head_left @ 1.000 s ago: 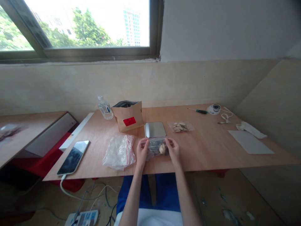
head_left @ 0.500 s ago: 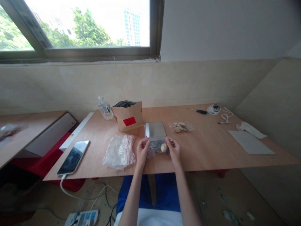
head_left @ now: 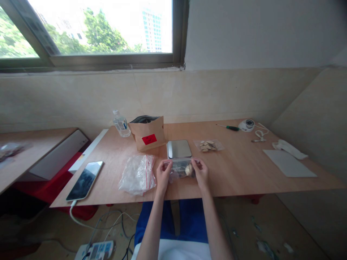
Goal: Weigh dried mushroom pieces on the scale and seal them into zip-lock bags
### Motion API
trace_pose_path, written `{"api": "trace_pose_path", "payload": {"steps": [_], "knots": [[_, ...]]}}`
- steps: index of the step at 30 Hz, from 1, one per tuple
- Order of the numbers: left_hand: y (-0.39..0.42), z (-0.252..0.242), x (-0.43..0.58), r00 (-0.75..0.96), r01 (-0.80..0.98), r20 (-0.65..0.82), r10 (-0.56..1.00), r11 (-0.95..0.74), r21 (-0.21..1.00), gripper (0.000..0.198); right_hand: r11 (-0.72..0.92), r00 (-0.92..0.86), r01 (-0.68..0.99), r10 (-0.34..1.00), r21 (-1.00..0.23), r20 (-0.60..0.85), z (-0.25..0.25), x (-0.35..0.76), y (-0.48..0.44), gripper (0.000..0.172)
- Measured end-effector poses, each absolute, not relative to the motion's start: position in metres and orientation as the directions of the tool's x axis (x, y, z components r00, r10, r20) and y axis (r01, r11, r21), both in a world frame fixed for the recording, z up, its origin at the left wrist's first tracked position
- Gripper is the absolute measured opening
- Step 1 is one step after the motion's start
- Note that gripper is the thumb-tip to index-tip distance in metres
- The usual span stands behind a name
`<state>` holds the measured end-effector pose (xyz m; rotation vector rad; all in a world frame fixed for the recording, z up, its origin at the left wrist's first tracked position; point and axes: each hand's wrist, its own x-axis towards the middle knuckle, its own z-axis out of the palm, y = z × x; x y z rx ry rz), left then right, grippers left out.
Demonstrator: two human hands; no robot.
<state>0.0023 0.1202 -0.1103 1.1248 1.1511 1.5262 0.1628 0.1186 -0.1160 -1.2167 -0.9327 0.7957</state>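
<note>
Between my two hands is a clear zip bag (head_left: 179, 169) with pale and dark dried pieces in it. My left hand (head_left: 163, 174) pinches its upper left corner, and my right hand (head_left: 201, 173) pinches the upper right corner. Just beyond the bag lies a flat scale with a metal top (head_left: 179, 148). To the left of my left hand is a stack of clear zip bags with red seal lines (head_left: 137, 175). Behind it stands an open brown paper pouch (head_left: 149, 131) with a red label. Another clear bag of pale dried slices (head_left: 208, 145) lies right of the scale.
A water bottle (head_left: 121, 124) stands at the back left, and a phone (head_left: 85, 181) on a cable lies near the left edge. At the right are a green-handled screwdriver (head_left: 232, 128), a white dome camera (head_left: 246, 125), a white sheet (head_left: 288, 164) and a white cloth (head_left: 290, 148).
Both hands keep their grip on the bag's top corners. The left hand has shifted very slightly left and the bag's top edge looks a little more stretched.
</note>
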Motion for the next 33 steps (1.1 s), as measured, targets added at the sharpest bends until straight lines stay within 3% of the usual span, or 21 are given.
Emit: {"api": "trace_pose_path", "payload": {"steps": [12, 33], "knots": [[0.1188, -0.1078, 0.0048, -0.141, -0.165, 0.119, 0.983, -0.142, 0.976, 0.027, 0.154, 0.343, -0.114, 0.933, -0.981, 0.107, -0.1156, 0.1632, 0.1180, 0.036], [0.1199, -0.1109, 0.0050, -0.166, -0.185, 0.068, 0.984, -0.098, 0.978, 0.028, 0.148, 0.313, -0.032, 0.941, -0.989, 0.130, -0.1159, 0.1624, 0.1169, 0.032]]}}
